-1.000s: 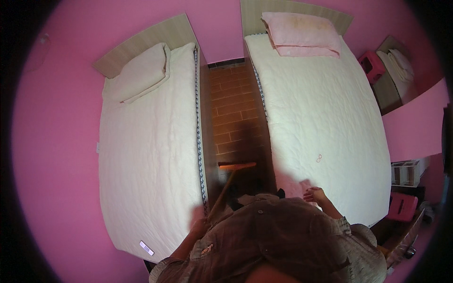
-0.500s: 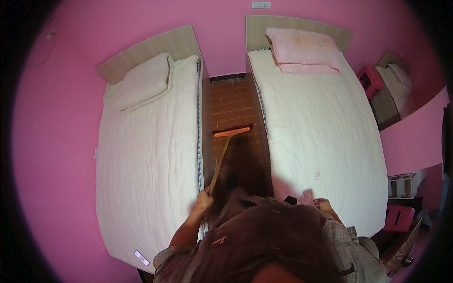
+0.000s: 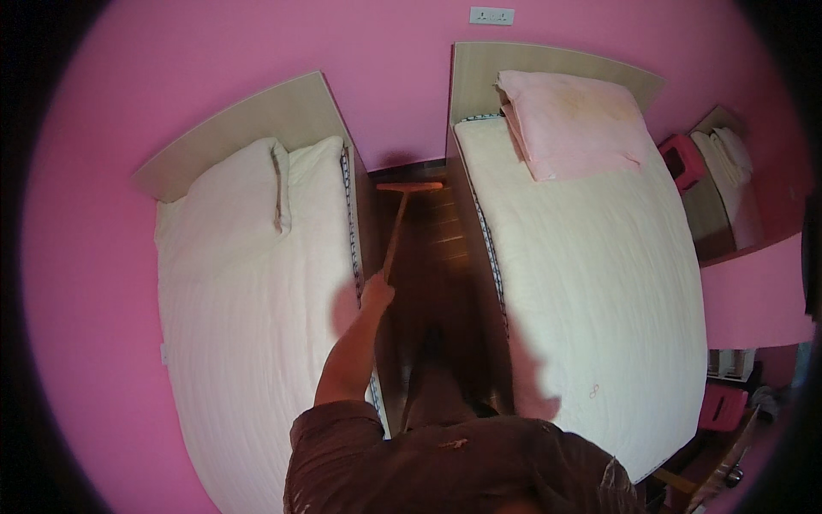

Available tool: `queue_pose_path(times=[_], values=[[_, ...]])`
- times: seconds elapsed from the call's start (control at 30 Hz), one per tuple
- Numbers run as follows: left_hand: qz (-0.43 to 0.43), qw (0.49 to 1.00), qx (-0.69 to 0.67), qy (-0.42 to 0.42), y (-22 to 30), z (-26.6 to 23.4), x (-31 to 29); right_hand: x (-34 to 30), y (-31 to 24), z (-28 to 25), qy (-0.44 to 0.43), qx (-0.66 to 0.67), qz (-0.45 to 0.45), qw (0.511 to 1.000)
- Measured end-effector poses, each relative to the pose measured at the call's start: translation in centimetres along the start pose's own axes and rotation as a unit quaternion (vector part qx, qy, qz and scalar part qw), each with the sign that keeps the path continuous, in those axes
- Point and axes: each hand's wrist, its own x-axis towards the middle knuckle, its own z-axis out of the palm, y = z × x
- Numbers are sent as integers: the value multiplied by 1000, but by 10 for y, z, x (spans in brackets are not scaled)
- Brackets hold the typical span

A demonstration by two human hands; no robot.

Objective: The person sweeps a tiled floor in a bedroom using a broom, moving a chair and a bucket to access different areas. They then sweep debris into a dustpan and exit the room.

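Note:
My left hand [image 3: 377, 292] is closed round the upper part of a long, thin broom handle, with my forearm stretched forward between the two beds. The broom [image 3: 410, 186] has an orange head, which lies across the tiled floor near the far wall, its handle slanting back to my fist. The dark bristles are hard to make out in the shadow. My right hand is out of sight, hidden by my body or sleeve.
A bed [image 3: 248, 343] with a pale cover flanks the aisle on the left, another bed [image 3: 591, 300] on the right. A folded pink quilt [image 3: 574, 124] lies on the right one. Brown tiled floor [image 3: 441, 227] runs between them. A pink stool [image 3: 722, 407] stands at the right.
My left hand has pushed the broom forward, close to the far wall, and I lean further in. My right hand, earlier beside a pink cloth, has gone from view.

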Motion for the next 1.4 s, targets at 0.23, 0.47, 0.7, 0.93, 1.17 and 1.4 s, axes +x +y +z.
queue_pose_path(times=[0.23,0.47,0.7,0.93,1.17,1.4], values=[[-190,957,-120,-184,62,-15,168,-77,-175,91,-26,-25,-25,999],[-113,985,43,-123,18,70,132,-71,-254,98,-46,-12,0,999],[-128,954,41,-268,4,14,-15,-44,-177,62,-22,18,13,1000],[-141,953,43,-264,-51,56,-195,14,-129,35,-71,-203,-136,967],[-225,939,-49,-257,-18,89,-388,24,-101,-27,-153,-41,-127,979],[-152,949,-117,-249,-50,98,-584,6,-31,-62,-161,-52,-15,986]])
